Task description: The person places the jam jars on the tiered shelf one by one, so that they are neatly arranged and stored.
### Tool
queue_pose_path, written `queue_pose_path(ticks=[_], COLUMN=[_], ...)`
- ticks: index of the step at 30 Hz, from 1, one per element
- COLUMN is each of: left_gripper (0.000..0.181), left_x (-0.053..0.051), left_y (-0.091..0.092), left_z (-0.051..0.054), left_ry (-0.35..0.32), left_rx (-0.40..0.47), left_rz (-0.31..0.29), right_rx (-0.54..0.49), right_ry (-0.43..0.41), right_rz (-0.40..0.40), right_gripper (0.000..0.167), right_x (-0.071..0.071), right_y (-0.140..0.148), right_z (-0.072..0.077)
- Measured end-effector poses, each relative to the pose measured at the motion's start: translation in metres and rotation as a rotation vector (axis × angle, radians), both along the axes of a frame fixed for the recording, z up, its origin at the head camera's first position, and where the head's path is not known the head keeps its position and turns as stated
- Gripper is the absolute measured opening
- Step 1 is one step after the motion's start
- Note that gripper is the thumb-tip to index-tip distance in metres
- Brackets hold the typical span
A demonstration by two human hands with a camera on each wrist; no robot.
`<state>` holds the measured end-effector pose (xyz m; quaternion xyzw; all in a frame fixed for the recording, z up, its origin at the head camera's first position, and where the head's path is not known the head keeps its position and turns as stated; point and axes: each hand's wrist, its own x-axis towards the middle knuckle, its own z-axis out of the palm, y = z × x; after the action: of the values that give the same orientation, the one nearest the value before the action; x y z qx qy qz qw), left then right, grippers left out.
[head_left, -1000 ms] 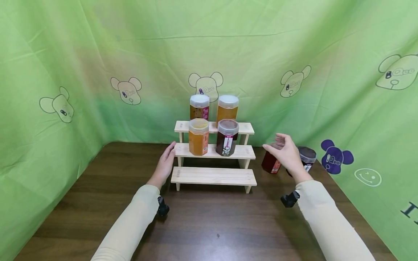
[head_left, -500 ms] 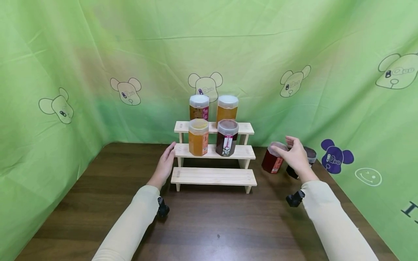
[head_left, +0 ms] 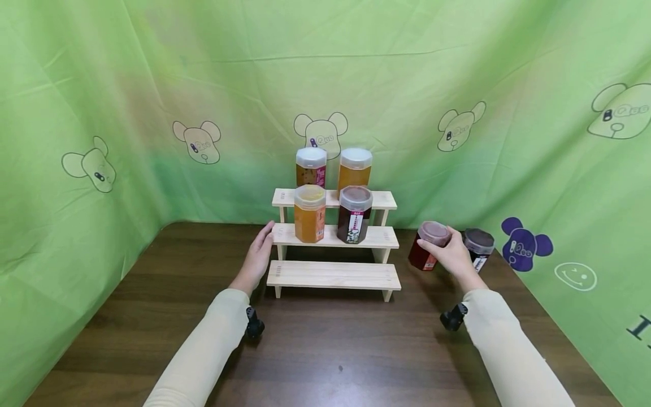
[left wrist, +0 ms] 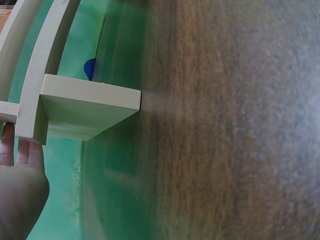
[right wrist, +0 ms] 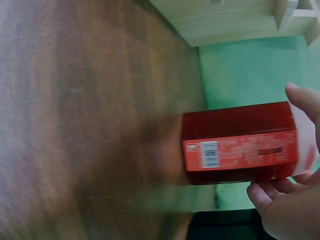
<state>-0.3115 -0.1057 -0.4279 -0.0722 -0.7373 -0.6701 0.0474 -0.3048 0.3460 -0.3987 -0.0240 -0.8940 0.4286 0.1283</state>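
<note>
My left hand (head_left: pixel 254 260) rests its outstretched fingers against the left end of a three-step wooden stand (head_left: pixel 333 272). The left wrist view shows those fingers (left wrist: pixel 35 154) touching the end of a shelf board. At the right, my right hand (head_left: pixel 456 259) grips a dark red jar (head_left: pixel 421 255) near its pale lid, thumb on one side and fingers on the other. In the right wrist view this jar (right wrist: pixel 240 120) has a red label with a barcode. It stands upright on the table beside a dark jar (head_left: pixel 479 243), partly hidden by the hand.
On the middle step stand an orange jar (head_left: pixel 308 220) and a dark purple jar (head_left: pixel 353 221). Behind them, the top step bears a brown jar (head_left: pixel 308 174) and an amber jar (head_left: pixel 353 174). A green cloth (head_left: pixel 234 85) encloses the wooden table (head_left: pixel 315 350).
My right hand first moved right, above the two loose jars, then came back left and down and took hold of the red jar. The left hand has stayed at the stand.
</note>
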Motion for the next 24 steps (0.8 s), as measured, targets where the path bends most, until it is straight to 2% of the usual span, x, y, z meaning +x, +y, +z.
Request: queue_pose_path(ticks=[3,9,13,18,24], left_gripper=[0.051,0.05,0.05,0.051,0.051], left_x=[0.0,-0.001,0.001,0.0,0.0], left_y=[0.0,0.0,0.001,0.0,0.0], left_z=[-0.001,-0.001,0.0,0.0,0.001], left_ry=[-0.006,-0.003,-0.012,-0.015,0.001], left_rx=[-0.002,0.004,-0.002,-0.001,0.007], left_rz=[-0.002,0.0,-0.006,-0.018,-0.013], right_rx=[-0.036,-0.115,-0.174,-0.187,-0.221], right_ry=[0.02,0.015,-0.025,-0.083,-0.103], right_rz=[0.012,0.032,0.041,0.033,0.047], right_gripper=[0.069,0.065,0.062,0.066,0.076], right_x=[-0.001,-0.004,-0.006,-0.007,-0.006], right_y=[-0.001,-0.001,0.002,0.003,0.002], right_z=[-0.008,-0.025,-0.037,-0.044,-0.043])
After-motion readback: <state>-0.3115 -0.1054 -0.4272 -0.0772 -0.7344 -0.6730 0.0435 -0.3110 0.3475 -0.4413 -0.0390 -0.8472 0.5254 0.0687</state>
